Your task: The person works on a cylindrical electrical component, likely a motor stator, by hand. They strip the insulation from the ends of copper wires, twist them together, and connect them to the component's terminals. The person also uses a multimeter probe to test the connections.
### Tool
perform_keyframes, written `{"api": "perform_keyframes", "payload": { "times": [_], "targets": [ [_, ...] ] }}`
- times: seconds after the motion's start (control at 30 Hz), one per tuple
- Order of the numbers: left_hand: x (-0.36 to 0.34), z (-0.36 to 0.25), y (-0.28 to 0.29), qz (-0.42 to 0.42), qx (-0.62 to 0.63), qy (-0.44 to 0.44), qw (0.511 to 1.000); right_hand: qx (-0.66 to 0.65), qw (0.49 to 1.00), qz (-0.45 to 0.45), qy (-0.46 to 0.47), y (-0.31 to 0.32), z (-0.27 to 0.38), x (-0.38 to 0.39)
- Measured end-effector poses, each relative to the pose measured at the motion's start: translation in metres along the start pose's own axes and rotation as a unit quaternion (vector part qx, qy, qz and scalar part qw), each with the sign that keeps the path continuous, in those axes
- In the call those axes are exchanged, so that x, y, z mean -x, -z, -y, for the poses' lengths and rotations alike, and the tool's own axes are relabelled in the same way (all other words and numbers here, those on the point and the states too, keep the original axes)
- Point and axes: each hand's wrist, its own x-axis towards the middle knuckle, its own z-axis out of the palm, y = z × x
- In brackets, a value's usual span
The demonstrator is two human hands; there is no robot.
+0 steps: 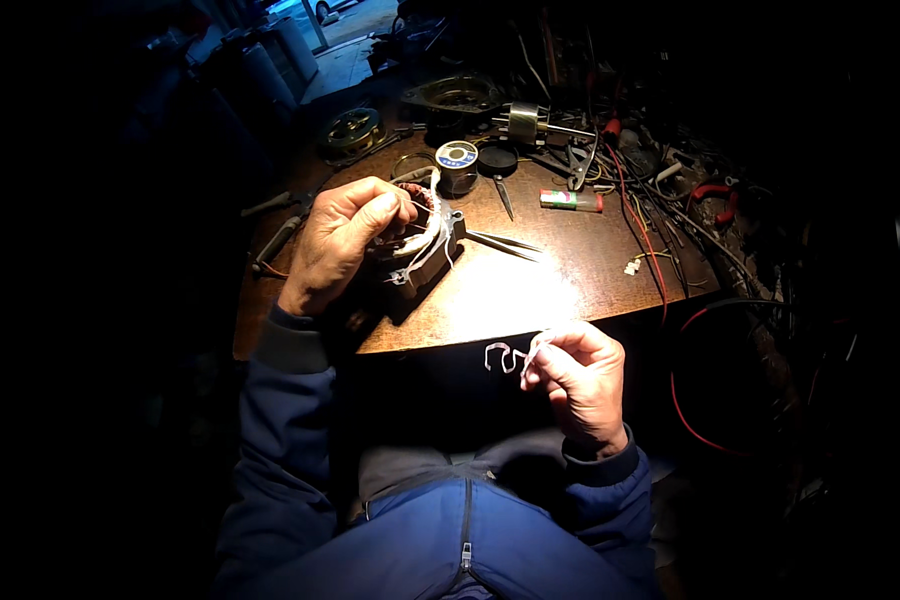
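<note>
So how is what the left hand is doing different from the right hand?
The left hand rests on the round wooden table, its grip over a grey motor stator with copper windings. The right hand is off the table, above the lap, pinching a thin curled white strip. The left hand's load is bulky; the right hand's is light and slender. Both hands come out of blue jacket sleeves.

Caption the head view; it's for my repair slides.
Left hand steadies a motor stator on the lit workbench while right hand pinches a curled white strip.
</note>
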Motion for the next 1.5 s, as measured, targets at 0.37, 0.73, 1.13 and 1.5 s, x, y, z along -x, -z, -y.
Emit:
{"api": "perform_keyframes", "payload": {
  "times": [0.37, 0.73, 1.13, 1.5],
  "targets": [
    [0.002, 0.011, 0.007, -0.006, 0.079, 0.016, 0.997, 0.356, 0.925, -0.079, 0.110, 0.027, 0.011, 0.010],
    [0.002, 0.004, 0.007, 0.004, 0.077, 0.018, 0.997, 0.523, 0.842, -0.102, 0.077, 0.087, -0.031, 0.062],
    [0.002, -0.001, 0.000, -0.013, 0.080, 0.019, 0.997, 0.231, 0.960, -0.115, 0.104, 0.058, -0.011, 0.041],
    [0.003, 0.004, 0.002, -0.016, 0.093, 0.018, 0.995, -0.068, 0.996, -0.020, 0.051, 0.003, 0.008, -0.016]
  ]
}}
